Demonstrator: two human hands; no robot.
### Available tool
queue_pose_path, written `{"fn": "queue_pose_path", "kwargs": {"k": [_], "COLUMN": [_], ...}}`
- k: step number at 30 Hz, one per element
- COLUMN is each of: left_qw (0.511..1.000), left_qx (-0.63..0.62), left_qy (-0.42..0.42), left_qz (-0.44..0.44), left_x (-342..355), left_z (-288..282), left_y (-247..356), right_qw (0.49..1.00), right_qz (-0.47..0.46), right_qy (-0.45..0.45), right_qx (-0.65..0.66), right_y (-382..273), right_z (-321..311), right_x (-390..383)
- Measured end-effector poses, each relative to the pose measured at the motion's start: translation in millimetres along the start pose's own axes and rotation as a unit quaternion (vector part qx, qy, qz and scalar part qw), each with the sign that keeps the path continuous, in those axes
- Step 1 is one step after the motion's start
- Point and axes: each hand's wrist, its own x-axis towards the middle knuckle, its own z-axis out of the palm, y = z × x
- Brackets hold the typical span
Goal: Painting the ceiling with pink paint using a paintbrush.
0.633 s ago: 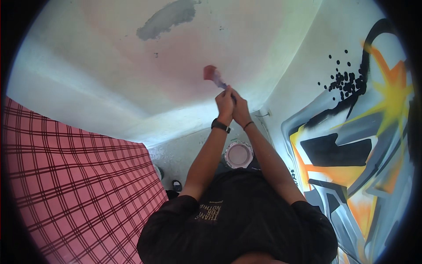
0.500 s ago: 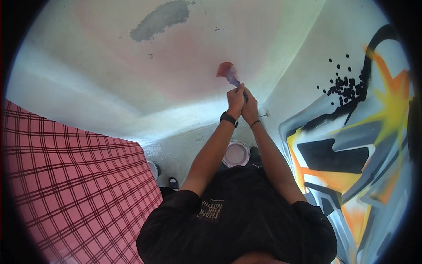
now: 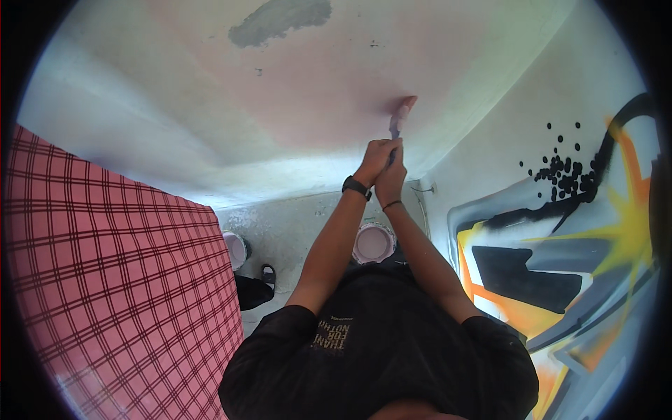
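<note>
Both of my hands are closed on one paintbrush [image 3: 399, 126], which has a dark handle and reddish-pink bristles. My left hand [image 3: 375, 161], with a black watch at the wrist, wraps the handle. Against it, slightly to the right, my right hand [image 3: 392, 179] grips the same handle and wears a thin dark band. The brush points up and a little right, its bristles at the pale wall [image 3: 301, 126] and seemingly touching it. Faint pink paint covers part of that wall, and a rough grey patch [image 3: 281, 22] shows higher up.
Below my forearms stands a pail [image 3: 374, 225] of pale pink paint. Another pail [image 3: 247, 246] is at the left, near a foot in a dark sandal [image 3: 269, 273]. A pink plaid-patterned surface [image 3: 126, 266] fills the left; a graffiti wall [image 3: 504, 234] rises at the right.
The brush has swung right across the wall, its bristles going from leaning up-left to leaning up-right. Both hands have kept their grip. More of the left pail and a dark trouser leg now show.
</note>
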Motion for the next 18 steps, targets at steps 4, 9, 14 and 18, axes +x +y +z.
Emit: {"fn": "queue_pose_path", "kwargs": {"k": [4,9,14,18], "left_qw": [0.993,0.975,0.946,0.901], "left_qx": [-0.103,-0.16,-0.213,-0.247], "left_qy": [0.055,0.154,0.246,0.354], "left_qz": [-0.01,-0.029,-0.001,0.04], "left_x": [-34,-81,-103,-112], "left_z": [-6,-31,-60,-53], "left_y": [21,59,51,54], "right_qw": [0.998,0.993,0.979,0.958], "right_qz": [-0.001,-0.006,-0.047,-0.091], "right_qy": [-0.06,-0.118,-0.196,-0.272], "right_qx": [0.014,0.016,0.009,0.017], "right_y": [0,-11,-22,-19], "right_z": [21,46,66,65], "right_x": [-18,-38,-52,-45]}}
